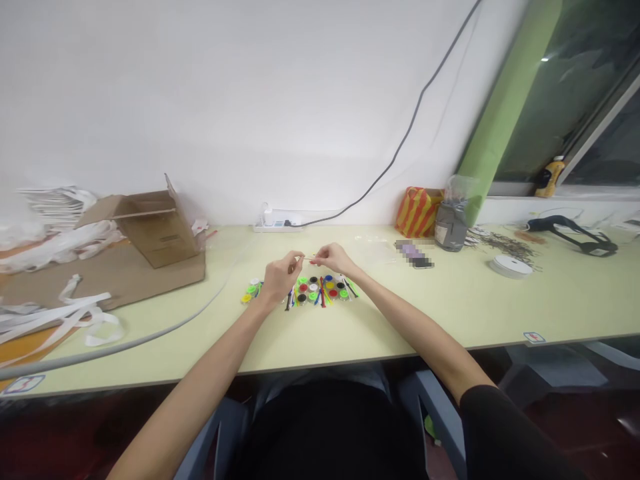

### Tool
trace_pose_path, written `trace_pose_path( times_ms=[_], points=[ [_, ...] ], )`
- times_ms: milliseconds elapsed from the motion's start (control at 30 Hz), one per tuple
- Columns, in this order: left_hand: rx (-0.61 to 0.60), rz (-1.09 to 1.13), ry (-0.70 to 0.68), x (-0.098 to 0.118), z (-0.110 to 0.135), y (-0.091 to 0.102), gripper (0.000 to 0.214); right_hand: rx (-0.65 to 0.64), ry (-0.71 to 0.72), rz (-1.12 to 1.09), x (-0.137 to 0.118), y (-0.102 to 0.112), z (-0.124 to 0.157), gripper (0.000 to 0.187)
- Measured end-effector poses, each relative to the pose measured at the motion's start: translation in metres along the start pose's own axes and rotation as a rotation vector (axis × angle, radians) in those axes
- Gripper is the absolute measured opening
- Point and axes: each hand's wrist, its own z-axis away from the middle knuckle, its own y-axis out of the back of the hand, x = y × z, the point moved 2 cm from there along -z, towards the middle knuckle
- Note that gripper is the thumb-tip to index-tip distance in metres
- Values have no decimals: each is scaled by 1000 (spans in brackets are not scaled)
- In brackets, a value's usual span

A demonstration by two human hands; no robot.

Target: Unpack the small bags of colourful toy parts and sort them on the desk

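Above the back of a cluster of small coloured discs, my two hands are held close together, both pinched. Between the fingertips of my left hand [283,275] and my right hand [334,257] runs a thin pale strip [309,259], with a bit of red by my right fingers; its exact kind is too small to make out. Below lie several round discs [313,288] in red, green, yellow, black, white and blue. Narrow coloured strips [323,292] lie in bunches among them. My left hand and wrist hide some of the discs.
An open cardboard box [160,233] and white ribbons [75,313] lie at left, near a grey hose [165,331]. A power strip [278,225] sits against the wall. Rightward are a phone [415,255], a striped bag [414,212], a grey container [451,225] and a white roll [511,267].
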Motion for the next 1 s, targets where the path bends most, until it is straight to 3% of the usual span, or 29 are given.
trace_pose_path(
  times_ms=[133,300,533,700,833,1000],
  points=[
    [13,-9,0,1,0,2,24,35,37,589,-4,-14,-6,12],
    [6,-16,-26,0,1,1,21,12,14,814,-6,-14,-5,11],
    [-3,-21,-36,1,0,2,20,102,55,762,0,2,3,15],
    [-4,-33,-34,0,0,2,20,218,90,576,17,28,15,22],
    [-23,-45,-50,-2,1,-1,19,147,133,476,30,40,23,29],
    [-30,-57,-44,-4,1,-1,19,16,209,502,25,28,22,33]
  ],
)
